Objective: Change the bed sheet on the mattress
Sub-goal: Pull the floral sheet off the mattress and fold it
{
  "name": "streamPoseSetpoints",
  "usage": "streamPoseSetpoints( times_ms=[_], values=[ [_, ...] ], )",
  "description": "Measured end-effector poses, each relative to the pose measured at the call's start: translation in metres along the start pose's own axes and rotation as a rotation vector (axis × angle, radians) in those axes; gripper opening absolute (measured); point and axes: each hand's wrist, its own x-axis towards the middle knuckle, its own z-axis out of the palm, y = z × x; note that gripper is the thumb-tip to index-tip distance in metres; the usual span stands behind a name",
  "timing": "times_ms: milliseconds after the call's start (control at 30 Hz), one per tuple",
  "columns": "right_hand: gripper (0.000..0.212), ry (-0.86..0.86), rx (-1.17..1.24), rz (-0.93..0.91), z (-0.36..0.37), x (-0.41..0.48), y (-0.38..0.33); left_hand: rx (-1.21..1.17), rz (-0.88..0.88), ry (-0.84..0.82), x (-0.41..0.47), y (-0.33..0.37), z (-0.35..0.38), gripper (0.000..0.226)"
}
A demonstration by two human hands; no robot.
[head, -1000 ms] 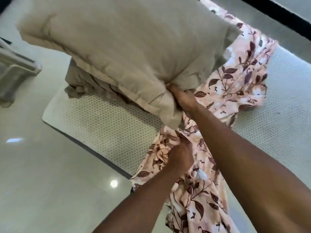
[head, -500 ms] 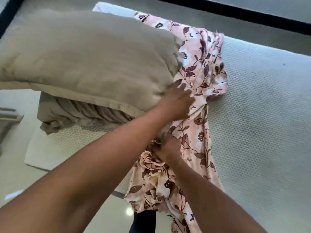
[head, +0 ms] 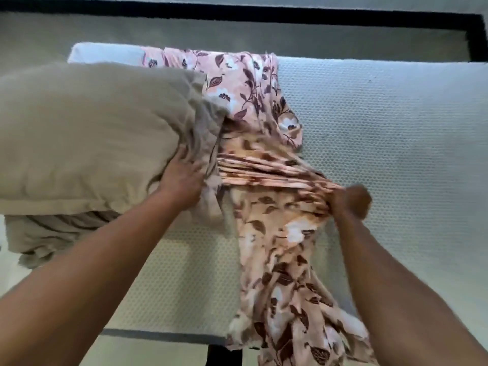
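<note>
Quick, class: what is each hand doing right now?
Left hand: on the pillow; gripping or pressing, cannot tell.
Right hand: closed, holding the bunched flowered sheet.
</note>
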Motion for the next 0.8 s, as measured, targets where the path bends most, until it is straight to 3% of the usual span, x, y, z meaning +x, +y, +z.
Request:
streamPoseSetpoints(
  times_ms=[67, 100, 267, 333, 367, 400, 467, 500, 600, 700, 800],
  values=[
    [0.03, -0.057, -0.128, 0.067, -0.016, 0.02, 0.019, 0.026, -0.004, -0.03, 0.0, 0.003, -0.003, 0.052],
    [0.033, -0.088, -0.183, -0.003, -0.018, 0.022, 0.017, 0.025, -0.004, -0.044, 0.004, 0.009, -0.005, 0.051],
    [0.085, -0.121, -0.104, -0.646, 0.031, -0.017, -0.05, -0.17, -0.044, 0.075, 0.039, 0.036, -0.019, 0.033],
    [0.105, -0.248, -0.279, -0.867, 0.065, -0.039, -0.084, -0.177, -0.054, 0.122, 0.055, 0.04, -0.017, 0.032],
    [0.104, -0.309, -0.411, -0.949, 0.08, -0.049, -0.094, -0.153, -0.051, 0.122, 0.061, 0.041, -0.015, 0.032],
    [0.089, -0.352, -0.514, -1.029, 0.092, -0.052, -0.099, -0.138, -0.049, 0.106, 0.064, 0.041, -0.011, 0.032],
    [0.028, -0.297, -0.511, -1.165, 0.103, -0.051, -0.095, -0.128, -0.054, 0.059, 0.065, 0.039, -0.001, 0.033],
    [0.009, -0.264, -0.406, -1.166, 0.102, -0.048, -0.088, -0.123, -0.056, 0.049, 0.065, 0.038, 0.004, 0.034],
    [0.015, -0.21, -0.111, -1.048, 0.09, -0.043, -0.057, -0.096, -0.017, -0.017, 0.061, 0.039, 0.012, 0.037],
    [0.031, -0.156, 0.01, -0.863, 0.072, -0.04, -0.016, -0.119, 0.003, -0.077, 0.057, 0.048, 0.012, 0.037],
    [0.015, -0.126, 0.112, -0.56, 0.055, -0.018, 0.019, -0.035, -0.009, -0.155, 0.054, 0.051, 0.017, 0.045]
  ],
)
